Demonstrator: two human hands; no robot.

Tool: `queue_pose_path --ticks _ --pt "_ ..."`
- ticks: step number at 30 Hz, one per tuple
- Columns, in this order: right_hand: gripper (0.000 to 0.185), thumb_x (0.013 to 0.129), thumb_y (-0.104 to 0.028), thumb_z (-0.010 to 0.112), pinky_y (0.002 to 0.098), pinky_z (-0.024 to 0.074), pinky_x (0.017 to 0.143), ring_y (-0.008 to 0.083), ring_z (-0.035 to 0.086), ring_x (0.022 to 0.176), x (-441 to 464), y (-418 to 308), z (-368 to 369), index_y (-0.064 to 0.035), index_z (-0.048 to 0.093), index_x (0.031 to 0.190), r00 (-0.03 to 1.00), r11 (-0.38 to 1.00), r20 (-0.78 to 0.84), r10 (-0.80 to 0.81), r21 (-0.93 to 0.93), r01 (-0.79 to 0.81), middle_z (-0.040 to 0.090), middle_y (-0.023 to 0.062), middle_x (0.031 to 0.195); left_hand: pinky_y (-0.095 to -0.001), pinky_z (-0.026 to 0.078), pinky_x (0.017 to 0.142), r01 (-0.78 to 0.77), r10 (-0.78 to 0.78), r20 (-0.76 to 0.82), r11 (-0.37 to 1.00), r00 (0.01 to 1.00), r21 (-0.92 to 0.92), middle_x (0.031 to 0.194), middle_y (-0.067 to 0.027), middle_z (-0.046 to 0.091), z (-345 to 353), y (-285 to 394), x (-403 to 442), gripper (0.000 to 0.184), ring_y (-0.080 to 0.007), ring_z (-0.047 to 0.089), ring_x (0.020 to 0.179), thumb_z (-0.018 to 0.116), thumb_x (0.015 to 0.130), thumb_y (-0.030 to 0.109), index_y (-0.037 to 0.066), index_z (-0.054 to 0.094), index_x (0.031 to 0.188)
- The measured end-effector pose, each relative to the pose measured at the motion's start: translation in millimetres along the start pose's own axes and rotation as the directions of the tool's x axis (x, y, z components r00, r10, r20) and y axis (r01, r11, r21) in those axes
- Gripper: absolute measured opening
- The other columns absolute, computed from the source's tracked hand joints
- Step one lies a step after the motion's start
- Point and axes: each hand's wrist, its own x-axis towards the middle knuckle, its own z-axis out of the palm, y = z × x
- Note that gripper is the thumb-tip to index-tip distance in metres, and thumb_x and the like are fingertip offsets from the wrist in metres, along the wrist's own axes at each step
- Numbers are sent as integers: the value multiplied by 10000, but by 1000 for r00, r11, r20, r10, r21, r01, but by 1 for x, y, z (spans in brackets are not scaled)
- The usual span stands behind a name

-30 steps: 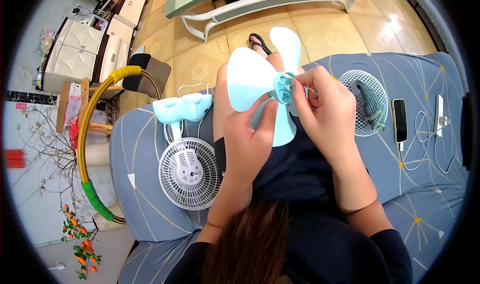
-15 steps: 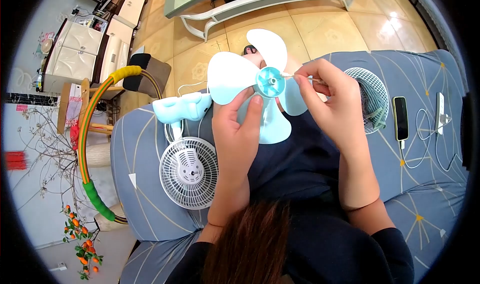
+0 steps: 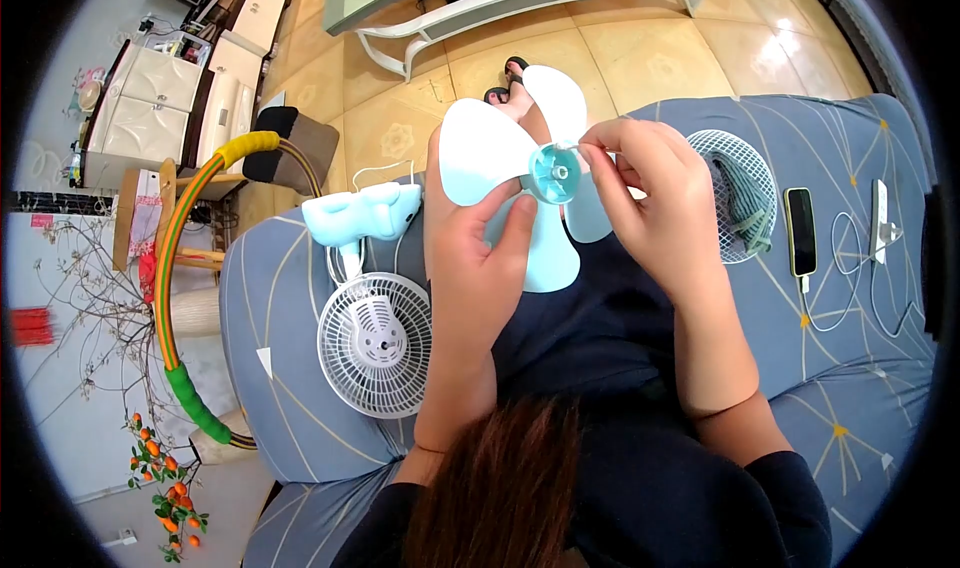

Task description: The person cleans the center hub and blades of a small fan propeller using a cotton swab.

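Note:
My left hand grips a light blue fan blade by its hub, thumb in front and fingers behind. The hub's hollow side, with a small central socket, faces me. A thin cotton swab is pinched in my right hand, its tip at the upper rim of the hub. Most of the swab is hidden by my fingers. Left of my left forearm, the fan's body lies on the sofa with its white rear grille and bare motor shaft facing up. Its light blue base is just beyond.
On the blue patterned sofa, the front grille lies at right with a grey-green cloth in it. Farther right are a charging phone and a white power strip. A striped hoop stands at left.
The fan blade has turned and tilted slightly, its hub shifting a little to the right. My right hand has moved slightly left, with the swab now at the hub's rim.

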Motion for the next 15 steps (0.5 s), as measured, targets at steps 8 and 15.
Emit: queue_pose_path --ticks 8,15 --pt "49 835 -37 664 331 493 571 220 596 630 2 2 -9 -13 622 837 970 966 80 229 107 -237 611 94 708 -257 474 858 -48 43 -87 997 995 -52 1050 -102 704 -7 2 1 337 -116 623 938 682 886 94 -79 650 1173" --pt "71 818 -53 671 380 482 598 267 609 653 3 -2 -4 -32 604 821 982 964 73 172 195 -183 610 96 694 -260 475 860 10 -11 -27 1000 1000 -21 1037 -92 709 -4 7 0 321 -118 625 931 683 883 91 -75 661 1157"
